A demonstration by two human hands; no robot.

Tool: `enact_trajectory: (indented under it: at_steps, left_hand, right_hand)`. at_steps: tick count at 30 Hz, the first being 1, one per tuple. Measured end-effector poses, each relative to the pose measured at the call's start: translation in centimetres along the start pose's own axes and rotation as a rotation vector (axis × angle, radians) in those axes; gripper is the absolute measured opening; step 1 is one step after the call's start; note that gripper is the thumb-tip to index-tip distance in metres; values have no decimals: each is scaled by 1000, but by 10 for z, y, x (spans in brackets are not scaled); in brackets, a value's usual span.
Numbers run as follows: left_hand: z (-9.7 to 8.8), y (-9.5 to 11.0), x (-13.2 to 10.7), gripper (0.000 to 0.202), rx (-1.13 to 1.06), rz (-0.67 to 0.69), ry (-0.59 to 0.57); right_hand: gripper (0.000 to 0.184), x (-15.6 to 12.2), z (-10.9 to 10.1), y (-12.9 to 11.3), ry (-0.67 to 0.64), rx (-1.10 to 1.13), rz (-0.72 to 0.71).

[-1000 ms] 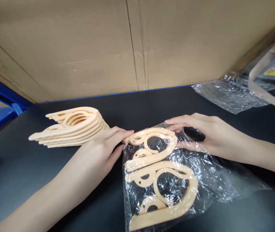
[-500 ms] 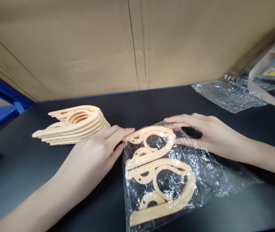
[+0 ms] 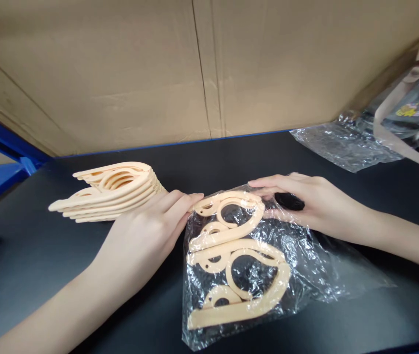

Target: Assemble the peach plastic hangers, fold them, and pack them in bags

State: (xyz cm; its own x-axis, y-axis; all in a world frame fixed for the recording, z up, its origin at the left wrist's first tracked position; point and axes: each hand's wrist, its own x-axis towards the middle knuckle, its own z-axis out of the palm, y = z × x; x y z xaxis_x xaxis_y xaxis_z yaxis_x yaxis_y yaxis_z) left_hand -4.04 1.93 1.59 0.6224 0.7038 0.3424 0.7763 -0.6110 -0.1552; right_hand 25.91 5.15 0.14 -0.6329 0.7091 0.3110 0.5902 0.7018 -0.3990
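A clear plastic bag (image 3: 316,265) lies on the black table, with cream curved pieces (image 3: 283,282) inside. These flat pieces have large loops and small holes; their exact kind I cannot tell. At the bag's upper left corner, my left hand (image 3: 153,221) is closed, fingers and thumb pinching the plastic and the piece's tip. My right hand (image 3: 305,196) grips the bag's upper right side, fingers along the top edge and thumb lower down. Clear film covers part of its fingers. Just beyond my left hand, a stack of similar cream pieces (image 3: 121,194) leans in layers.
Behind the black table (image 3: 238,157) stands a brown cardboard wall (image 3: 139,73). Another clear plastic bag (image 3: 345,145) lies at the back right, near a transparent bag with a pale strap (image 3: 389,105). A blue metal frame (image 3: 28,164) runs along the left.
The bag's lower part has shifted slightly left and up, so its bottom corner now shows. Both hands keep nearly the same hold, and the stack stays put.
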Motion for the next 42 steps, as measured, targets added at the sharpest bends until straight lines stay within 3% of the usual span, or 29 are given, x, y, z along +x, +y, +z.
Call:
enact_trajectory:
  at_steps: [7, 16, 22, 29, 33, 37, 40, 42]
  left_hand:
    - [-5, 1, 4, 30, 11, -23, 0]
    - [-12, 2, 5, 41, 51, 131, 15]
    - [-14, 4, 4, 46, 73, 167, 9]
    - [-8, 7, 0, 45, 156, 133, -10]
    - [-5, 5, 0, 43, 248, 162, 34]
    - [-17, -1, 7, 41, 264, 133, 79]
    - [-35, -14, 13, 39, 143, 13, 120]
    - [-46, -32, 13, 47, 130, -54, 92]
  right_hand:
    - [44, -3, 8, -5, 80, -145, -32]
    - [42, -2, -2, -7, 71, -168, -20]
    - [19, 1, -16, -3, 130, -298, -72]
    - [31, 1, -20, 5, 69, -459, -142]
    - [33, 0, -18, 4, 41, -518, -67]
    - [45, 0, -19, -1, 192, -496, 49]
    - [39, -1, -21, -4, 278, -469, 22]
    - [35, 0, -23, -7, 292, -459, -10]
